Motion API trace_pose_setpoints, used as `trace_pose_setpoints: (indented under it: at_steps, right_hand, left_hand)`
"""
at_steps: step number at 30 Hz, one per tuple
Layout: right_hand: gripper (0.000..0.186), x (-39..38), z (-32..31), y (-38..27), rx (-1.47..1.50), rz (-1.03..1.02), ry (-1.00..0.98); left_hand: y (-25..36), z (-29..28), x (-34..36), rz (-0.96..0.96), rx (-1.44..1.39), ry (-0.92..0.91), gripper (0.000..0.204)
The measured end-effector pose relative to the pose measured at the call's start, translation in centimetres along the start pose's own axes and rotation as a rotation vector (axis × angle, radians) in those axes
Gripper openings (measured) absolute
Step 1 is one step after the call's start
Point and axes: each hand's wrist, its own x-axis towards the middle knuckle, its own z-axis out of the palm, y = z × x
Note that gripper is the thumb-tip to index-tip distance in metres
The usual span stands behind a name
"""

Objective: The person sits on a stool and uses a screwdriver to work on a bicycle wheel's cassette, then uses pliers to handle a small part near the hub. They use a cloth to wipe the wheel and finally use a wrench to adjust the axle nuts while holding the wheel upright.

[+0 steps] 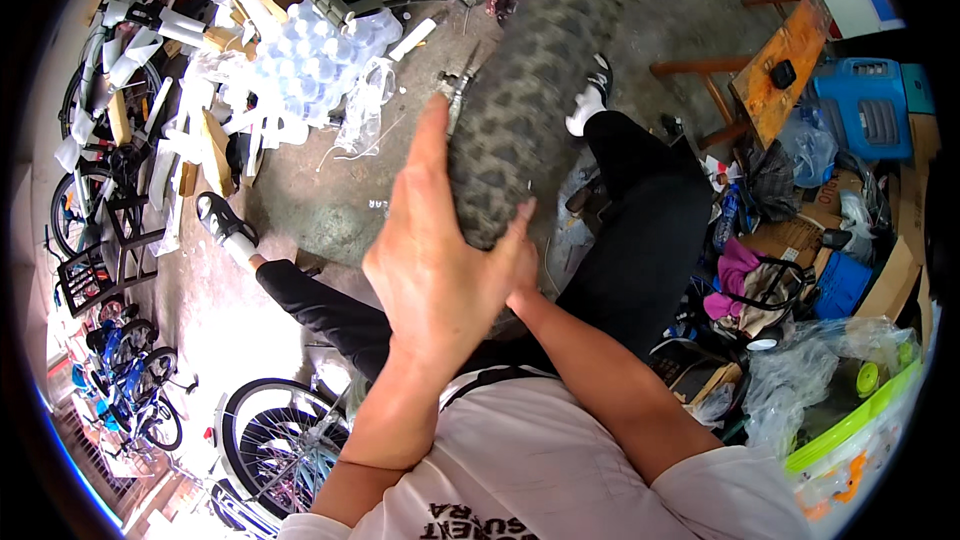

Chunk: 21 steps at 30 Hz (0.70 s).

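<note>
A black knobbly bicycle tyre [530, 90] stands upright in front of me, running from my hands toward the far edge. My left hand [428, 250] straddles its near end, fingers along the left side and thumb on the right side of the tread. Behind that thumb is my right hand [522, 275], close to the tyre's lower right side; its fingers are mostly hidden. A silvery metal part [456, 85] shows just left of the tyre, beyond my left fingertip; its kind is unclear.
Plastic bottles [315, 60] in wrap and packing scraps lie far left. Several bicycles [130, 370] stand along the left, and a spoked wheel [275, 440] is near my left side. At right are a wooden stool [785, 60], a blue case [865, 105] and a green-rimmed bin [850, 420].
</note>
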Motion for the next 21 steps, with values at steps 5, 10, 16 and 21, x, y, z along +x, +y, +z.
trace_pose_setpoints:
  at_steps: [5, 10, 16, 21]
  right_hand:
    - [0.047, 0.0, -3.3, -6.2, -0.033, 0.175, -0.300]
    - [0.042, 4.6, -3.3, -12.1, -0.251, -0.144, -0.279]
    - [0.038, 4.2, 1.3, -14.3, -0.296, -0.201, -0.209]
    - [0.037, 5.4, 2.3, -12.9, -0.285, -0.288, -0.145]
  left_hand:
    - [-1.7, -0.4, -1.1, 0.052, 0.116, 0.196, 0.091]
    - [-2.4, -0.2, -2.1, -0.021, 0.085, 0.247, 0.089]
    - [-2.7, -1.4, -1.5, -0.125, 0.021, 0.279, 0.086]
    - [-3.0, -1.6, -1.4, -0.108, 0.048, 0.300, 0.085]
